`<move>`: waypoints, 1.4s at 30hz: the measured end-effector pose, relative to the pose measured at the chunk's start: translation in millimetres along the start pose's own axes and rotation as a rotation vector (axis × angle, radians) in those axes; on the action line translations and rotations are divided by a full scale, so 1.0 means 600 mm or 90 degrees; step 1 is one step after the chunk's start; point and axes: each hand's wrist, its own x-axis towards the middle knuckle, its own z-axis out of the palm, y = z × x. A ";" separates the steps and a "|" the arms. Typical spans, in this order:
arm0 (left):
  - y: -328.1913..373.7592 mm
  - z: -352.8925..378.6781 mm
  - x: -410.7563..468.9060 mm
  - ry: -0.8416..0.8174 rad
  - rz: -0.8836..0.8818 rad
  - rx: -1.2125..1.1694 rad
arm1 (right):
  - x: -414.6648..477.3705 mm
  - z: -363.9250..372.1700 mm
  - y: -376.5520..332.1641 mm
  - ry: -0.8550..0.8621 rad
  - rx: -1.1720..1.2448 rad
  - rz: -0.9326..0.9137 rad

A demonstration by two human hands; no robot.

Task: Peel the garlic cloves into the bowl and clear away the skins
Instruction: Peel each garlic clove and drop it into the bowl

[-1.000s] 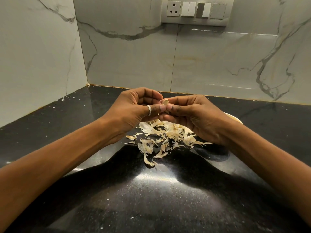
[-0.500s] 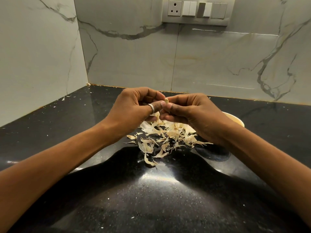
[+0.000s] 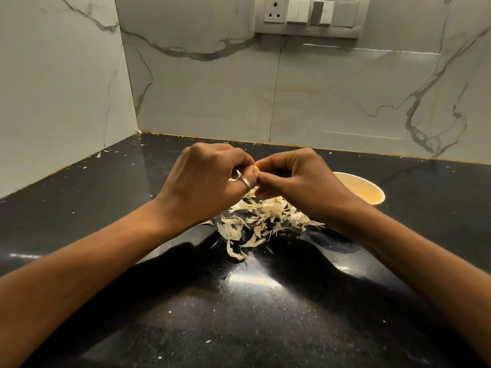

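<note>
A: Entry one, the garlic clove. Where is it sitting?

B: It is sitting between the two sets of fingertips, above the far edge of the heap. Only a pale sliver is showing. A second ago it was standing clear above the thumbs; now both hands are rolling knuckles-up over it.

A: And the fingers?

B: The left hand is curling and pinching the clove, wearing a ring, with a pale scrap of peel poking out beside it. The right hand is curling too, thumb and forefinger nipping the same clove from the right.

A: What is that meaning for the job?

B: By my reading, the peel is coming away rather than merely being picked at, so this clove is probably nearing its drop.

A: Entry two?

B: The bowl: round, smooth, cream, standing right of and beyond the right wrist. Its contents are not showing.

A: Entry three?

B: The skins: dry, papery, off-white curls, lying heaped on the countertop under the hands, awaiting clearing. The countertop is gleaming black, polished and speckled. The walls are showing glossy veined marble.
</note>
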 end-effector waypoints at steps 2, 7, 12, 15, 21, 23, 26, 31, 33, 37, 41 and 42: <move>0.002 -0.001 -0.002 -0.011 0.020 0.020 | -0.001 0.000 0.001 0.009 -0.028 -0.005; 0.004 0.001 -0.008 -0.041 0.054 0.082 | -0.004 0.004 0.001 0.030 -0.137 -0.060; 0.006 0.004 -0.006 -0.023 0.006 0.031 | -0.005 0.006 0.000 0.033 -0.161 -0.075; 0.008 0.005 -0.005 -0.017 -0.029 0.004 | -0.003 0.007 0.002 0.035 -0.163 -0.076; 0.010 0.007 -0.005 -0.017 -0.074 -0.029 | -0.002 0.009 0.005 0.031 -0.162 -0.077; 0.012 0.007 -0.006 -0.014 -0.101 -0.039 | -0.002 0.009 0.004 0.033 -0.152 -0.071; 0.015 0.008 -0.006 -0.013 -0.163 -0.084 | -0.003 0.009 0.003 0.034 -0.123 -0.053; 0.013 0.008 -0.005 -0.041 -0.264 -0.215 | -0.004 0.007 0.003 0.023 -0.071 -0.013; 0.014 0.008 -0.004 -0.060 -0.269 -0.248 | -0.003 0.006 0.004 0.020 -0.049 0.007; 0.014 0.009 -0.004 -0.082 -0.283 -0.295 | -0.002 0.002 0.001 0.025 0.042 0.048; 0.015 0.012 -0.006 -0.093 -0.295 -0.289 | -0.002 -0.002 -0.006 0.042 0.099 0.071; 0.017 0.013 -0.005 -0.099 -0.299 -0.290 | -0.002 -0.003 -0.006 0.049 0.104 0.073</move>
